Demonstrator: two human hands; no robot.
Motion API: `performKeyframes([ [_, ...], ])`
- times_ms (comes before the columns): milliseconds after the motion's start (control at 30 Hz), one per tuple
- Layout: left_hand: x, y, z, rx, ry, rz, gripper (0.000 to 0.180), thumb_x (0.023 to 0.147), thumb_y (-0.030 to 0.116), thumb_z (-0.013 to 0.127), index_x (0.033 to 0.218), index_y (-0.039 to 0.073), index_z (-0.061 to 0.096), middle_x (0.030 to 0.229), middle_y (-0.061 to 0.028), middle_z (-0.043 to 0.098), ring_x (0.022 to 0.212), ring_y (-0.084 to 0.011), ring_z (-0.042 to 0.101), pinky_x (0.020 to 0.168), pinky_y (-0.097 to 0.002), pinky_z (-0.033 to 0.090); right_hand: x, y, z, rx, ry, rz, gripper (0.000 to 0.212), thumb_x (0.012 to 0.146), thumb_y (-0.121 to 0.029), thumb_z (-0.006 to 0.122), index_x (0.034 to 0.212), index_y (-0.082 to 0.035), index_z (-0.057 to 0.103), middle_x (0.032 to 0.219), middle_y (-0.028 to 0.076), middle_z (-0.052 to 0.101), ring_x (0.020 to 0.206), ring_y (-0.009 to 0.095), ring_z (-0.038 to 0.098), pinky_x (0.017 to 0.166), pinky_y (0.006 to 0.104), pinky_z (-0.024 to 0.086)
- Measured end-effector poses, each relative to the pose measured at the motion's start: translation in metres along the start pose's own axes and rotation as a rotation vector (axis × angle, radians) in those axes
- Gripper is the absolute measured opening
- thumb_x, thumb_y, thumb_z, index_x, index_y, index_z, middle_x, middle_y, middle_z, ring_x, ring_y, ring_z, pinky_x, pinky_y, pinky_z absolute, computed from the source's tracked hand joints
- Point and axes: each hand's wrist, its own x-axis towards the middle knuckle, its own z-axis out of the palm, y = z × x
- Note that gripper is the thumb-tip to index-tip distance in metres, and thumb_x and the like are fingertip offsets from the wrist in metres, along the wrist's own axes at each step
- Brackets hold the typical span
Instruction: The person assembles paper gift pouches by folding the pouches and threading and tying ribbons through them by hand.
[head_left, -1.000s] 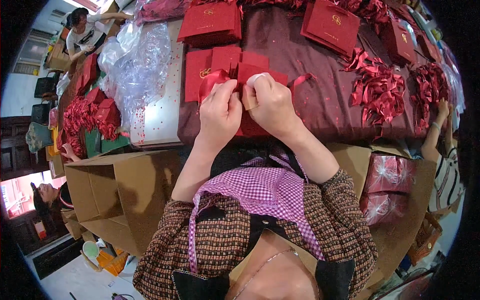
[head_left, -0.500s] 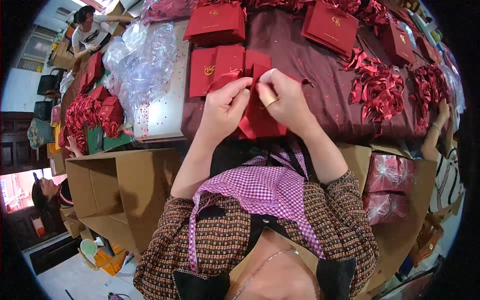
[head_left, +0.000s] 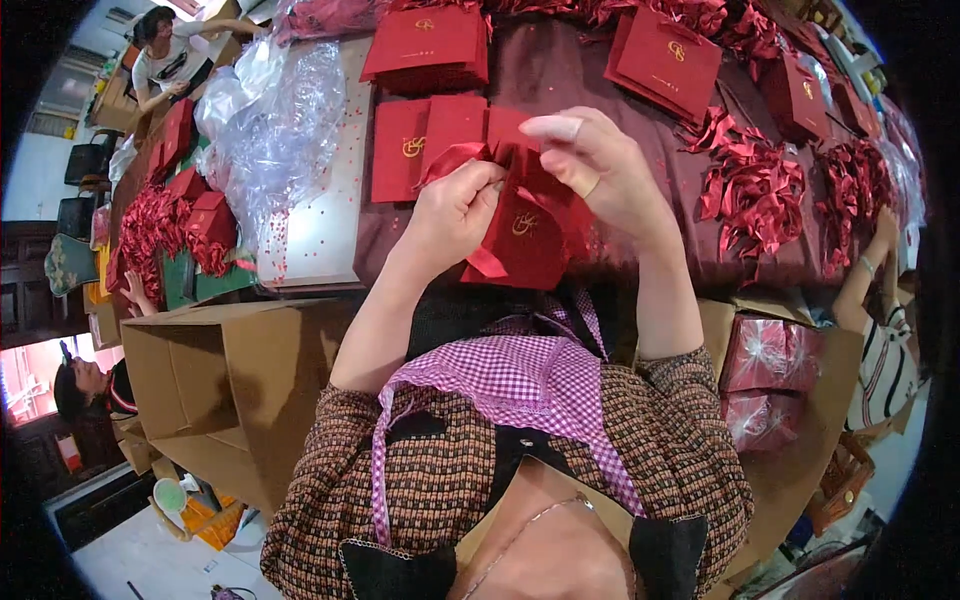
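A red paper gift bag (head_left: pixel 535 235) with a gold emblem stands at the table's near edge, tilted, between my hands. My left hand (head_left: pixel 455 215) is closed at its upper left edge, pinching a dark red ribbon (head_left: pixel 455 162) whose loop sticks out above the knuckles. Over the bag's right side, my right hand (head_left: pixel 610 175) is raised with thumb and index finger apart, both wrapped in pale tape. Nothing shows between those fingers. Just beyond my left hand lie more red bags (head_left: pixel 400 150), overlapping each other.
Stacked red bags (head_left: pixel 425 50) sit farther back, with another pile (head_left: pixel 665 60) to the right. Loose ribbons (head_left: pixel 755 195) are heaped at right. Clear plastic (head_left: pixel 275 120) lies left. Cardboard boxes (head_left: pixel 190 390) flank me, the right one holding wrapped red packs (head_left: pixel 765 360). Other people (head_left: pixel 175 55) work around the table.
My right hand has lifted up and to the right, away from my left, and its fingers have parted. The bag's emblem now shows. My left hand keeps its pinch.
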Motion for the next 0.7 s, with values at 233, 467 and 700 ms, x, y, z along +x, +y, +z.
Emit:
performKeyframes([
  [233,0.001,-0.015,0.003,-0.279,0.067,-0.252,0.009,0.089,0.006,0.056,0.093,-0.002,0.059,0.075,-0.0088,0.060,0.071,-0.0158,0.059,0.064,-0.0301,0.047,0.014,0.007,0.000,-0.149,-0.309,-0.208,0.015,0.079,0.003,0.062,0.093,-0.003,0.061,0.091,0.008,0.060,0.092,0.024,0.058,0.082,0.0310,0.047],
  [467,0.010,-0.041,-0.037,-0.577,0.257,-0.582,0.013,0.090,0.011,0.058,0.095,0.001,0.063,0.083,-0.0012,0.061,0.073,-0.0073,0.053,0.066,-0.0230,0.044,0.012,0.016,-0.016,-0.142,-0.255,-0.061,0.014,0.078,0.006,0.060,0.090,-0.002,0.059,0.087,0.008,0.060,0.083,0.021,0.060,0.073,0.0304,0.048],
  [700,-0.003,0.011,-0.034,0.162,-0.253,0.033,0.045,0.073,-0.004,0.061,0.116,0.008,0.058,0.109,-0.0148,0.050,0.101,-0.0325,0.052,0.090,-0.0392,0.043,0.016,0.030,-0.015,-0.077,-0.267,0.169,0.010,0.084,0.002,0.058,0.094,0.000,0.059,0.084,0.006,0.062,0.079,0.015,0.059,0.073,0.0274,0.047],
])
